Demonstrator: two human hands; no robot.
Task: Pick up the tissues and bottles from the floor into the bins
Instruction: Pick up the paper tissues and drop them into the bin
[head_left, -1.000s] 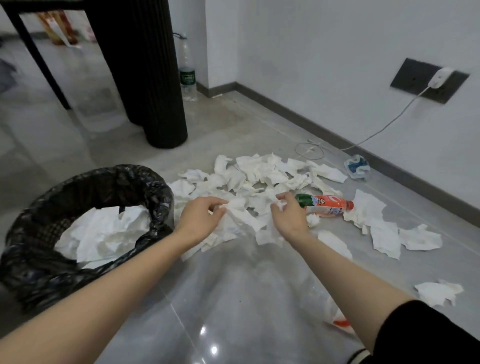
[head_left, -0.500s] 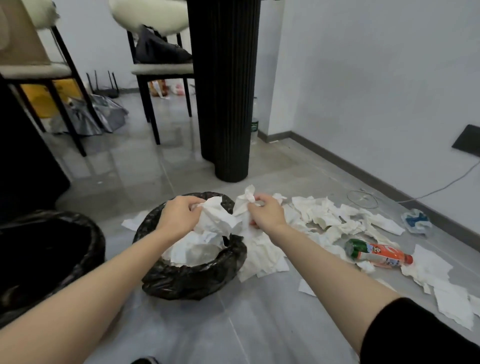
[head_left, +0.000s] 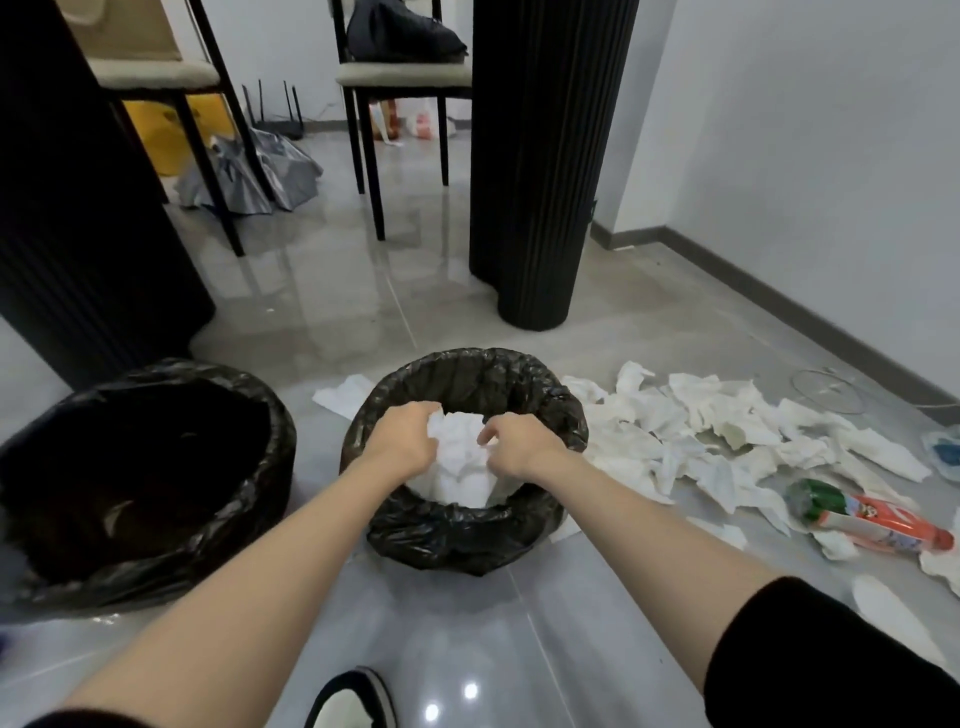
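Tissues (head_left: 462, 457) in a white crumpled wad sat in the mouth of the middle bin (head_left: 470, 366), which was lined with a black bag. The left grip (head_left: 402, 441) was over this bin, with its fingers curled around the left side of the wad. The right grip (head_left: 519, 447) was just beside it, and its fingers curled down onto the right side of the same wad. A second bin (head_left: 156, 376), also with a black bag, stood to the left, near the first but apart from it. Its inside was too dark to see. More loose tissues (head_left: 696, 426) lay spread on the floor (head_left: 467, 623) to the right of the middle bin. At the near right edge of this spread a bottle (head_left: 878, 522) lay on its side, with a green bottom and an orange label. One single tissue (head_left: 343, 395) lay at the far left of the middle bin.
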